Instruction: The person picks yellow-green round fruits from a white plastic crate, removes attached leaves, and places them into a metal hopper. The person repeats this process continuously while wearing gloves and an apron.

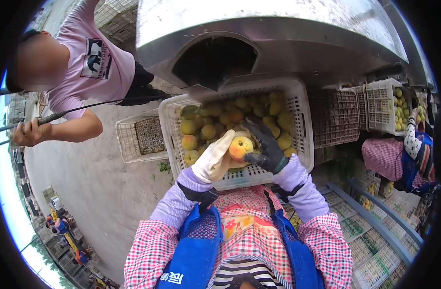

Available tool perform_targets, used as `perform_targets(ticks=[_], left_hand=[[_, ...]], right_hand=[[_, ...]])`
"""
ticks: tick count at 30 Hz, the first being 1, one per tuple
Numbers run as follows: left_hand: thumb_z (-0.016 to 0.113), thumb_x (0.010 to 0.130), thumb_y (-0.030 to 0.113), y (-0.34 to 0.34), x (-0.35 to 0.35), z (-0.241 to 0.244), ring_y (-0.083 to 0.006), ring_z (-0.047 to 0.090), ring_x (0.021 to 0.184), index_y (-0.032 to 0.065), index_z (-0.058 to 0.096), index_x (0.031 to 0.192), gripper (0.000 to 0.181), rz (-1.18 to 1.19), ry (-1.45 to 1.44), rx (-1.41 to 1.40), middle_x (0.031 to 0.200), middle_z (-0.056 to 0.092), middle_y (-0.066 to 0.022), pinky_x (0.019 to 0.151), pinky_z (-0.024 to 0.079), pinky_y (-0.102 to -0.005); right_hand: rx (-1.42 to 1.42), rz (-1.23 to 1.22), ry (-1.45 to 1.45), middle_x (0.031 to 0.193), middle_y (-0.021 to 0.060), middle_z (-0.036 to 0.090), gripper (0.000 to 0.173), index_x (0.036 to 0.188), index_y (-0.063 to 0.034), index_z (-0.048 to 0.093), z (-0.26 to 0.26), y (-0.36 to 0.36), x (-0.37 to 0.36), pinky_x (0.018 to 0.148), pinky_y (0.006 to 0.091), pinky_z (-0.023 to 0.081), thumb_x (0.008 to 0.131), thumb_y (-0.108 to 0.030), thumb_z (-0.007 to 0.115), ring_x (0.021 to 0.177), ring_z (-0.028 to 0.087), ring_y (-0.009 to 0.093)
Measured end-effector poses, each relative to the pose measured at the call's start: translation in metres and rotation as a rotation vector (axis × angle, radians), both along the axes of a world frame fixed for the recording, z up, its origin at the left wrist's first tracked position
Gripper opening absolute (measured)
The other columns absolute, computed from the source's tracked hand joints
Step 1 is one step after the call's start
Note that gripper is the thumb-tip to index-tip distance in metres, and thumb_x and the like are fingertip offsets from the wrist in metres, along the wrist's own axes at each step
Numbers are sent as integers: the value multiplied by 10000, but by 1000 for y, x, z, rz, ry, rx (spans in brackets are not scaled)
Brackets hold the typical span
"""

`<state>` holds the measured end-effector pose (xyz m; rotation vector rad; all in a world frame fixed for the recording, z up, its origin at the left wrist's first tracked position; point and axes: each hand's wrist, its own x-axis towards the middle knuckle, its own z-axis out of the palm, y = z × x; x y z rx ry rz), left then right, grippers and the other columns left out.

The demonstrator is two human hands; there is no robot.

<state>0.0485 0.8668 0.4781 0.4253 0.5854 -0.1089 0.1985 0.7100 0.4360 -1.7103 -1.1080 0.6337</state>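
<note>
My left hand, in a white glove, cups a yellow peach with a red blush. From the other side my right hand, in a dark glove, touches the same fruit with its thumb at the lower edge. Both hands are above a white plastic crate that holds many yellow-green peaches. Some of the fruit under my hands is hidden.
A metal machine housing with a dark opening overhangs the crate. Left stand a smaller crate and a person in a pink shirt gripping a thin rod. To the right are more crates, another worker and blue rails.
</note>
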Motion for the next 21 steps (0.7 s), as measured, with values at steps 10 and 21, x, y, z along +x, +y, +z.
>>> perform_targets(ticks=[10,21], left_hand=[[565,1054,241,-15,-19,-31,-288,621,1255,45,598,1389,390,471,-377,672,1304,647,-142,1079,498,-480],[586,1029,456,39,-40,-9,-263,550,1351,88,643,1354,494,463,80,497,1430,618,-91,1159,373,-504]], right_hand=[[17,-380,-245,1409,233,529,1010,1462,-11,477,17,50,-65,1038,505,498,636,-337,960,1252,561,425],[77,-350,-236,1273,214,632,701,1371,-35,600,30,168,19,981,473,528,780,-281,884,1152,630,420]])
